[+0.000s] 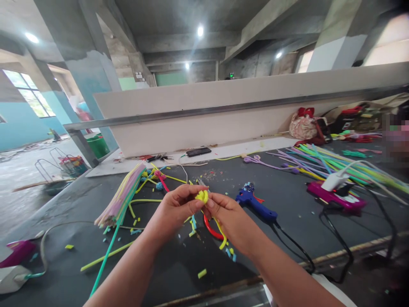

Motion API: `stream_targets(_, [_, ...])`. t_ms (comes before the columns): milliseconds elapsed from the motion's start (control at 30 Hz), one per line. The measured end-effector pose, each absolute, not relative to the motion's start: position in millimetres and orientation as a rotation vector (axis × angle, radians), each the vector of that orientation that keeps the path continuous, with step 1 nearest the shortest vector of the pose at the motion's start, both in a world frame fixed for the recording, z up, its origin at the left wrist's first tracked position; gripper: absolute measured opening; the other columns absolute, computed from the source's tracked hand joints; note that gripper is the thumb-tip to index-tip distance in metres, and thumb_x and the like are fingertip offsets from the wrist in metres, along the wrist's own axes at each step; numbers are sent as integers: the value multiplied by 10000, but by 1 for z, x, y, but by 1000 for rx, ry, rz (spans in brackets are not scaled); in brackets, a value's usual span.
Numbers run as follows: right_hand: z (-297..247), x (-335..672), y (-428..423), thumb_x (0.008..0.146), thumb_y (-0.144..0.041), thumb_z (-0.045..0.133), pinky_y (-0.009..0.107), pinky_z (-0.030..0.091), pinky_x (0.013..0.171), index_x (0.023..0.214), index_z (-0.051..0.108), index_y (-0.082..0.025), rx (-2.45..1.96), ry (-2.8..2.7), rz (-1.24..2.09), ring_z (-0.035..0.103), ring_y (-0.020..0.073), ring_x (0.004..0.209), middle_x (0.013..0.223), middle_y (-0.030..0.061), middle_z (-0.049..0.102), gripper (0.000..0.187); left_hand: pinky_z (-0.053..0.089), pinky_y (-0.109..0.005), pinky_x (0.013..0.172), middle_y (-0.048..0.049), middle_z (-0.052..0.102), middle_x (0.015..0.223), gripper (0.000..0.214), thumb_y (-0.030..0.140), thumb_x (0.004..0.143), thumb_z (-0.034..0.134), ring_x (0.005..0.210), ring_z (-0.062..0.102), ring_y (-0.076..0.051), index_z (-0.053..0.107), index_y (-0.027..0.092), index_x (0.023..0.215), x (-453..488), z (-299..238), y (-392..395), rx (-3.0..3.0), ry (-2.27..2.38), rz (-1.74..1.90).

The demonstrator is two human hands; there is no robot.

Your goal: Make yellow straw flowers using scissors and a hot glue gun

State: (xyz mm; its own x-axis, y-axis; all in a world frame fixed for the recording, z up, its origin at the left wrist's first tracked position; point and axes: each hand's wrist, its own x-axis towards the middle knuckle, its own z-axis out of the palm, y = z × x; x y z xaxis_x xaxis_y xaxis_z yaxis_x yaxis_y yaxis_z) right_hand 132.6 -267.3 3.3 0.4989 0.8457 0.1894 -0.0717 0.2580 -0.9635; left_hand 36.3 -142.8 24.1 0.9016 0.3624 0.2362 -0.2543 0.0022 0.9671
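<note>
Between my fingertips is a small yellow knot of fuzzy pipe cleaner (202,196), held above the dark tabletop. My left hand (174,207) pinches it from the left, and my right hand (226,215) pinches its other side. A yellow stem hangs below the right hand. Red-handled scissors (212,230) lie on the table beneath, partly covered by my hands. To the right of my right hand rests a blue glue gun (257,207) with a black cord.
A bundle of pastel pipe cleaners (123,198) lies at left, and a larger bundle (345,168) at right. Beyond sit a phone (198,151) and a patterned bag (303,123). A purple power strip (335,198) with cables stands at right. Cut scraps litter the table.
</note>
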Motion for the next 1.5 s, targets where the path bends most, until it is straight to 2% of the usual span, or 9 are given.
stream_targets(133, [9,132,-272,825,-475,542,237,297,585,775,634,-167,-1346,-947,679,368,100,617,642,-31,444,325,436,-213,699,-16,660,821,217,227,681,738,727,567,-97,703,185,892,39,10,-138,1447,85,503])
stream_targets(300, [6,134,-269,843,-432,519,245,312,585,837,677,-177,-1505,-1019,631,384,110,614,628,-27,451,299,420,-199,655,-5,638,759,234,241,684,739,668,535,-75,682,172,900,41,-8,-132,1345,83,460])
stream_targets(467, [2,132,-266,874,-342,471,236,334,597,776,646,-176,-1567,-1116,514,425,111,641,678,-18,508,260,417,-200,652,10,615,721,178,229,713,715,649,525,-69,655,160,865,42,-10,-134,1343,50,469])
stream_targets(633, [5,127,-267,880,-280,452,233,347,595,674,555,-169,-1577,-1228,311,452,106,613,641,-20,505,256,409,-197,624,27,578,657,139,243,742,687,609,510,-67,621,168,839,41,-11,-141,1279,-18,485])
stream_targets(733, [5,128,-267,892,-302,432,232,365,611,699,560,-171,-1560,-1226,362,471,112,638,671,-12,524,266,412,-192,629,25,581,688,148,236,756,673,623,511,-66,630,184,888,41,-13,-141,1265,-29,501])
stream_targets(867, [3,135,-268,899,-339,423,250,393,679,795,617,-180,-1571,-1191,483,507,139,736,728,1,555,272,427,-199,689,-7,617,835,311,230,721,707,723,537,-85,646,211,1025,39,-13,-138,1299,-30,471])
stream_targets(1133, [5,131,-271,912,-390,408,256,418,747,902,656,-181,-1516,-1191,557,537,155,822,806,20,602,324,423,-195,632,4,588,764,204,245,748,680,650,524,-70,635,190,939,39,-14,-139,1313,-2,507])
stream_targets(1333, [1,131,-267,915,-386,394,241,410,673,827,611,-175,-1578,-1235,450,493,130,708,724,0,548,314,418,-195,609,18,556,698,211,242,719,703,621,504,-69,605,162,887,40,-10,-140,1325,9,521])
stream_targets(1500, [0,131,-265,903,-388,395,264,412,664,750,564,-187,-1602,-1186,434,503,159,734,671,5,512,304,427,-205,635,15,573,718,227,206,690,725,645,522,-77,601,165,876,38,-6,-143,1293,9,503])
